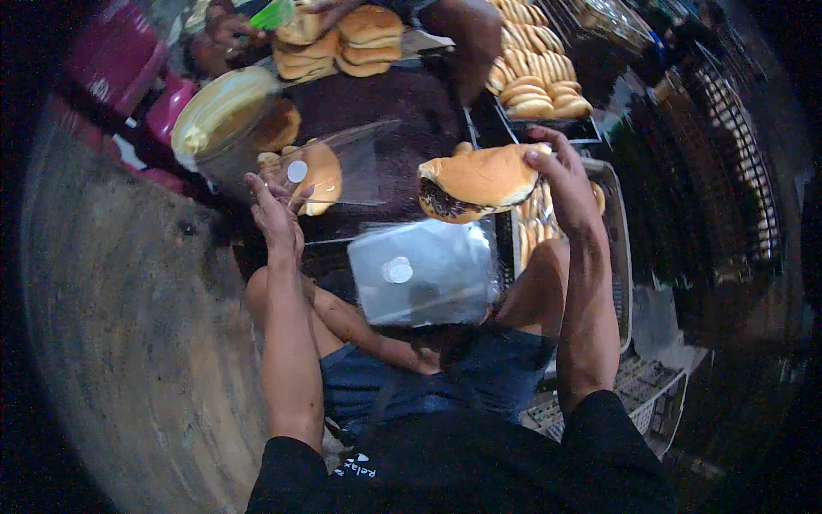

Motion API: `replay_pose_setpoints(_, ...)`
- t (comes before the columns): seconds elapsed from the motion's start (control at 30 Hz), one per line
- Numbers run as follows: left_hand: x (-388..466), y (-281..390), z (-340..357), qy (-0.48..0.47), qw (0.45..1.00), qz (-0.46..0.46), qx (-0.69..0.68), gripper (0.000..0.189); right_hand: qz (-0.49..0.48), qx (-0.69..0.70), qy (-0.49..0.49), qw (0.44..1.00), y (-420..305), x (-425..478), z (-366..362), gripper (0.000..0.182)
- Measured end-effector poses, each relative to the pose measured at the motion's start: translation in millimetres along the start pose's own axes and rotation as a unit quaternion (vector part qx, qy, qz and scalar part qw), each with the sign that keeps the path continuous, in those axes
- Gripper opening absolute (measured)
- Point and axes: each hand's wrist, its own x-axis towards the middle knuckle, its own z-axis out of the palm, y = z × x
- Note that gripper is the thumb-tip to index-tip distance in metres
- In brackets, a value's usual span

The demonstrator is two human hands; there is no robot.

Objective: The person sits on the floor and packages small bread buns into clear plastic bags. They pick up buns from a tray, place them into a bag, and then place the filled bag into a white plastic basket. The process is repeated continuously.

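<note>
My right hand [562, 170] grips one end of a split bread bun [485, 177] with dark sprinkle-like filling along its open side. At the left, my left hand [279, 202] holds a clear plastic bag [359, 160] that bears a round white sticker [297, 171]. Behind the bag another bun [321, 173] shows on the dark tabletop [398, 109]. Between my arms, over my lap, lies a stack of clear plastic bags [424, 276] with a round white sticker.
A tub of pale spread [225, 115] stands at the table's left. Stacked buns [369, 38] sit at the far side, near a co-worker's hand with a green tool [273, 14]. Rows of buns [539, 70] fill trays at the right. A plastic crate [623, 257] stands beside my right leg.
</note>
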Motion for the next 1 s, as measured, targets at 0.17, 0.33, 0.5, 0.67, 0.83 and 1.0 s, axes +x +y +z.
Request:
replay_pose_setpoints(0.17, -53, -19, 56, -0.163, 0.986, 0.03, -0.001, 0.067, -0.002, 0.003, 0.018, 1.0, -18, -16, 35, 0.058)
replay_pose_setpoints(0.33, -97, -42, 81, -0.228, 0.956, -0.134, -0.13, 0.057, -0.043, 0.003, -0.009, 0.999, 2, -15, 59, 0.068)
replay_pose_setpoints(0.5, -105, -37, 79, -0.229, 0.957, -0.134, -0.116, 0.054, -0.071, -0.021, 0.007, 0.997, -5, -29, 88, 0.069)
replay_pose_setpoints(0.67, -86, -30, 72, -0.155, 0.934, -0.168, -0.276, 0.054, -0.428, -0.24, 0.082, 0.868, -25, -40, 108, 0.058)
replay_pose_setpoints(0.83, -88, -43, 105, -0.114, 0.942, -0.186, -0.256, 0.05, -0.442, -0.307, 0.147, 0.83, -39, -45, 99, 0.054)
replay_pose_setpoints(1.0, -130, -55, 187, -0.289, 0.947, -0.139, -0.007, 0.063, -0.256, -0.602, 0.072, 0.753, -22, -37, 11, 0.088)
